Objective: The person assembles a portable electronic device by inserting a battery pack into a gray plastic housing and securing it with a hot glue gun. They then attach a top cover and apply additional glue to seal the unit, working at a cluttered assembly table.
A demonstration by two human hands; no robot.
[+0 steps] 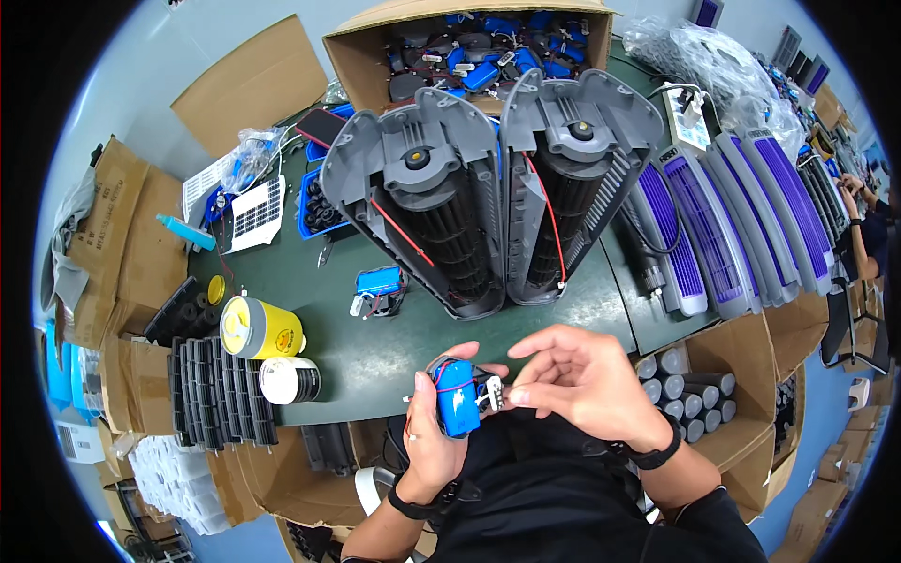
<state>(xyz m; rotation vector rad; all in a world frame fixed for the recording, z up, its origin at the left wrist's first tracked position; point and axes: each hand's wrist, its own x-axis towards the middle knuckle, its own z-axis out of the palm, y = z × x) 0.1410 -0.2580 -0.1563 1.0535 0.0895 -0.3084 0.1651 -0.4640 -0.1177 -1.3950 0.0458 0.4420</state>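
My left hand point(434, 452) holds a blue wrapped battery pack point(459, 405) with thin wires around it, just over the table's near edge. At the pack's right side, my right hand point(605, 389) pinches a small white part point(493, 393) with thumb and forefinger; its other fingers are spread. Whether that part is a connector or a small board is too small to tell. Farther off, a second blue pack point(378, 281) with wires lies on the green table point(375, 342). Two dark grey fan housings point(419, 202) point(584, 150) stand upright side by side, each with a black roller inside and a red wire.
An open carton point(374, 80) of blue packs and wired parts stands at the back. Purple-and-grey grilles point(718, 230) line the right, above a carton of grey cylinders point(693, 405). Left are a yellow container point(263, 328), a white roll point(289, 381) and stacked black rollers point(221, 394).
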